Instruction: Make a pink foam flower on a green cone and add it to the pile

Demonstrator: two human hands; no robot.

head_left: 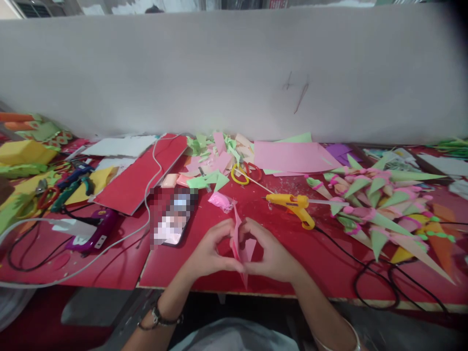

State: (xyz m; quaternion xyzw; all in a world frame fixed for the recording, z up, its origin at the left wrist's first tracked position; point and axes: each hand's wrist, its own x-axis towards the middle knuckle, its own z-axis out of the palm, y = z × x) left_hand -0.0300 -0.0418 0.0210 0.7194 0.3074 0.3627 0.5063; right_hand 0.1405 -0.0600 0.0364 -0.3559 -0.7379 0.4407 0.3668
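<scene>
Between my two hands stands a piece of pink paper (237, 234), seen nearly edge-on above the front of the red table. My left hand (214, 251) pinches it from the left, fingers at the upper part and thumb low down. From the other side my right hand (268, 251) grips the same paper, its thumb and fingers forming a ring. Just beyond the hands lies a small bright pink packet (220, 201). A yellow glue gun (292, 202) rests to the right, with its nozzle pointing left and a glue stick in its back.
Paper cones (376, 200) in green, pink and peach are heaped at the right. Scissors (240, 173), paper scraps (215, 151) and pink sheets (292, 157) lie at the back. A phone (177, 217), a red board (146, 175), pliers (71, 192) and a purple power strip (95, 231) sit left.
</scene>
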